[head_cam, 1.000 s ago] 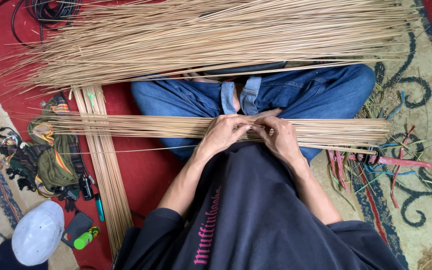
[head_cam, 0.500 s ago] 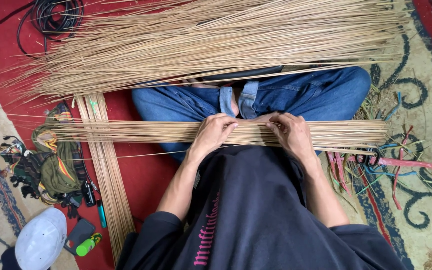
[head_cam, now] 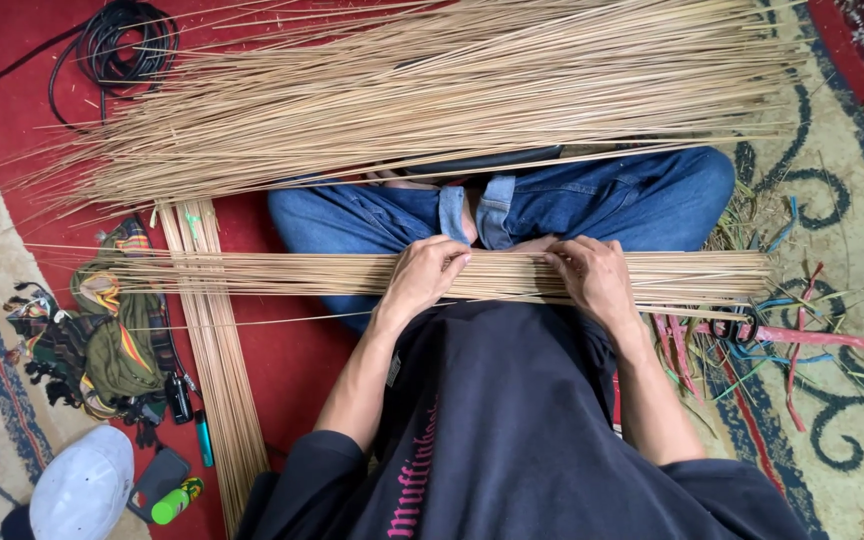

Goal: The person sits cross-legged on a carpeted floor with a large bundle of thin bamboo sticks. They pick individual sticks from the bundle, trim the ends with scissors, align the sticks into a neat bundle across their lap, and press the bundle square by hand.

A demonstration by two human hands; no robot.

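A big loose pile of thin sticks [head_cam: 432, 95] fans across the red carpet [head_cam: 12, 130] ahead of the crossed legs. A flatter band of sticks [head_cam: 352, 275] lies across the lap; the left hand [head_cam: 422, 280] and right hand [head_cam: 592, 280] press on it, fingers curled over the strands, gripping none singly. Keeping both palms flat and the strands parallel would likely hold them even. No container shows; a small green bottle [head_cam: 177, 500] lies capped, contents hidden.
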